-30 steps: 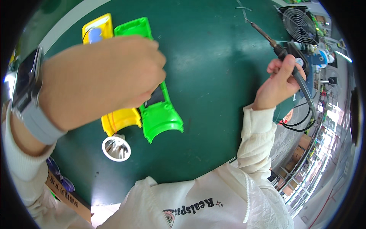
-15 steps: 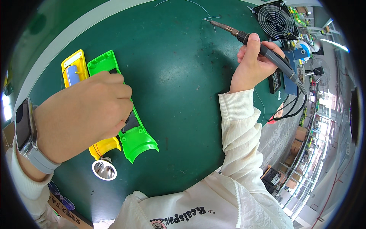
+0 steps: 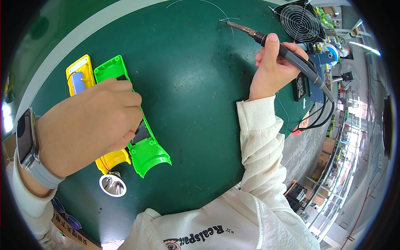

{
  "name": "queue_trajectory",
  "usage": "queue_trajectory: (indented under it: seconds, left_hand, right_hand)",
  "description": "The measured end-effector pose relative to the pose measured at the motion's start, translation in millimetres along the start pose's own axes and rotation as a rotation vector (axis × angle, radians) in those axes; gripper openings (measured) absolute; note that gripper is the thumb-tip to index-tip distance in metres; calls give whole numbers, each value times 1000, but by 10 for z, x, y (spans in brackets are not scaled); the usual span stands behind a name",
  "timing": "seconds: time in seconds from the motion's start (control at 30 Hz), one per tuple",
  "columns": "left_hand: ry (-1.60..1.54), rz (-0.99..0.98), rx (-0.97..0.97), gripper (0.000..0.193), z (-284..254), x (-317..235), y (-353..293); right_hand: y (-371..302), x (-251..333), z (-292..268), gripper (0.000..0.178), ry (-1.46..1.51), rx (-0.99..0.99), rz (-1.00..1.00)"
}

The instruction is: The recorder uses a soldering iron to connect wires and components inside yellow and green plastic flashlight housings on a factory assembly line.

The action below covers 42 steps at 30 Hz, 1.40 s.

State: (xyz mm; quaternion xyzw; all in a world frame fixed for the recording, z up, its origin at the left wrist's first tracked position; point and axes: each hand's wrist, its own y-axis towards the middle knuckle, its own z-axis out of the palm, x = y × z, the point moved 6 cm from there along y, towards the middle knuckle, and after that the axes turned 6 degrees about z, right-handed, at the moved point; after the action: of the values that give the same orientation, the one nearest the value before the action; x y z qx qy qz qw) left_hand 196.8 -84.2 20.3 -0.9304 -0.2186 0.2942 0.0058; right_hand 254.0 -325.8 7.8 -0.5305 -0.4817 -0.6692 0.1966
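My right hand (image 3: 273,68) grips a soldering iron (image 3: 298,61) by its dark handle. The iron's metal tip points far left, beside a thin pale wire (image 3: 216,7) on the green table. My left hand (image 3: 98,116), wearing a watch, lies with curled fingers over a green plastic half-shell (image 3: 151,155) and a yellow one (image 3: 114,160). Its fingertips are turned down and hidden, so whatever they pinch cannot be seen. A blue cylindrical cell (image 3: 78,82) sits in the yellow shell. Below that shell, thin wires lead to a lamp reflector (image 3: 112,185) with a white rim.
A fan with a wire guard (image 3: 301,24) stands at the far right. Near it are a blue box (image 3: 317,74) and a white-and-blue spool (image 3: 330,55). The iron's black cable (image 3: 329,114) loops off the table's right edge. Purple-framed glasses (image 3: 68,216) lie at the lower left.
My right hand and the soldering iron have shifted slightly left. My left hand keeps its place over the shells; the whole view has drifted a little.
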Motion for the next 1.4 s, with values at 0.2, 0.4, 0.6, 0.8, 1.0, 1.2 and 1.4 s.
queue_trajectory:
  seconds: [0.2, 0.4, 0.6, 0.8, 1.0, 1.2, 1.4]
  left_hand:
    - [10, 3, 16, 8, 6, 2, 2]
    - [-1, 7, 5, 8, 8, 7, -4]
    - [-17, 19, -3, 8, 7, 26, 29]
    - [-27, 7, -33, 7, -5, 7, -25]
    - [-26, 29, -39, 8, 20, 40, 2]
    - [-25, 74, -126, 11, 28, 79, -126]
    - [-38, -12, -24, 12, 28, 64, 5]
  right_hand:
    - [1, -9, -5, 39, -9, -2, 8]
    - [0, -20, -11, 39, -20, 3, 13]
    - [7, 28, -39, 35, -21, -38, -24]
    - [-9, 23, 5, 35, 7, -27, -10]
    - [-21, 23, -27, 32, 16, -36, -27]
    - [-394, 280, -198, 16, 267, -11, 76]
    - [-1177, 615, -287, 34, 297, 118, 227]
